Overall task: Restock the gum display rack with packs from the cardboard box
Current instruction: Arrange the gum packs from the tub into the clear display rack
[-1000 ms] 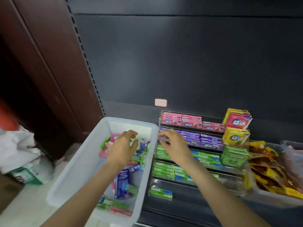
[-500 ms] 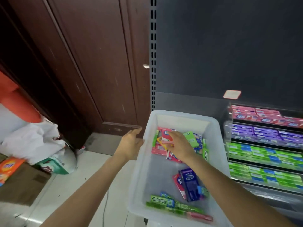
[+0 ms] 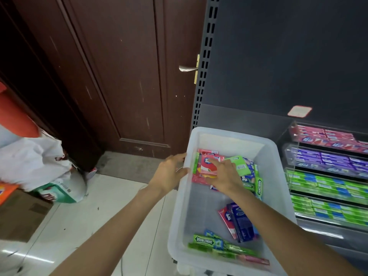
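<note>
- A white translucent plastic bin (image 3: 276, 176), rectangular with rounded corners, sits at the left edge of a dark metal shelf (image 3: 278, 66).
- Left hand (image 3: 169, 172) grips the bin's left rim near the far corner, thumb and fingers curled at the edge.
- Right hand (image 3: 225, 176) reaches into the bin's far end, fingers resting on a flat pink pack (image 3: 207, 165) atop a heap of packs; whether it pinches the pack or only touches it cannot be told.
- Beside that hand, one flat light-green pack (image 3: 240, 165) lies tilted on the heap.
- Mid-bin, one dark blue box (image 3: 242, 224) lies against a red pack (image 3: 226, 218).
- At the bin's near edge, a row of slim green Doublemint sticks (image 3: 205, 241), the exact count unclear.
- Right of the bin, a clear acrylic rack (image 3: 286, 156) has four filled tiers in view: one pink, one purple, two green.
- Behind the bin stands a brown wooden door (image 3: 119, 76) with one metal handle (image 3: 187, 68).
- On the tiled floor (image 3: 89, 216) at left, one white sack (image 3: 29, 156) and one cardboard box (image 3: 20, 216).
</note>
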Available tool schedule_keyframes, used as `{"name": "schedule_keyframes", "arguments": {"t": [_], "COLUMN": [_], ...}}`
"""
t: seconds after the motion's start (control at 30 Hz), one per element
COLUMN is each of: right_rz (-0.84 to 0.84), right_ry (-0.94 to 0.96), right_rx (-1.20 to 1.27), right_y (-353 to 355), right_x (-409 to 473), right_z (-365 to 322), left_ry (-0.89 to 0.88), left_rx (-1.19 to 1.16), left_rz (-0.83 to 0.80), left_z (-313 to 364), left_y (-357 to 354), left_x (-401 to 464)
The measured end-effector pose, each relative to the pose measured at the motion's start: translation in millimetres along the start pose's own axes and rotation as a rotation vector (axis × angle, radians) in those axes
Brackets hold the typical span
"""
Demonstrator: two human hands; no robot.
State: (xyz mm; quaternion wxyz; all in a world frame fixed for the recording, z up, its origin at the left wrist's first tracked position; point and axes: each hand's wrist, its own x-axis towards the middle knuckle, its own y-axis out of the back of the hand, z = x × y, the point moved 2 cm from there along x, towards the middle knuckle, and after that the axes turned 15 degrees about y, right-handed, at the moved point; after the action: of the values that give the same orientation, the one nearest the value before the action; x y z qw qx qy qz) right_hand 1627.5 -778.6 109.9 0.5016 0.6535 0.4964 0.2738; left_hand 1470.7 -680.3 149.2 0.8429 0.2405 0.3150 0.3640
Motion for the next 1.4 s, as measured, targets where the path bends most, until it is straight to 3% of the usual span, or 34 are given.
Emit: {"name": "schedule_keyframes", "arguments": {"t": [0.13,0.2,0.3,0.4,0.5,0.7,0.97,1.23,1.4], "right_rz": [0.116,0.196,0.287,0.346,0.366,0.595,0.791,0.947,0.935], "right_ry": [0.024,0.053,0.110,0.155,0.155,0.059,-0.088,-0.100,-0.099], "right_rx": [0.093,0.151,0.201,0.199,0.289,0.805,0.926,0.881,0.860], "right_y": [13,27,54,74,89,125,188,239,252], "right_x": [-11,-19,-34,-46,-59,-90,-159,-204,-215], "right_z": [7,8,5,6,15,62,179,307,356], "left_ry": [-0.096,-0.134,-0.087,0.006,0.063,0.009,-0.098,-0.100,-0.112], "left_rx": [0.087,0.032,-0.096,-0.419,-0.615,-0.550,-0.554,-0.632,-0.555], "left_rz": [0.171,0.177,0.042,-0.213,-0.302,-0.365,-0.485,-0.379,-0.135], "left_z": [14,28,52,77,99,143,246,330,345], "left_y": [-2,-8,-18,-29,-36,-65,-154,-240,-261], "left_x": [1,0,1,-1,-6,-18,-47,-53,-49]}}
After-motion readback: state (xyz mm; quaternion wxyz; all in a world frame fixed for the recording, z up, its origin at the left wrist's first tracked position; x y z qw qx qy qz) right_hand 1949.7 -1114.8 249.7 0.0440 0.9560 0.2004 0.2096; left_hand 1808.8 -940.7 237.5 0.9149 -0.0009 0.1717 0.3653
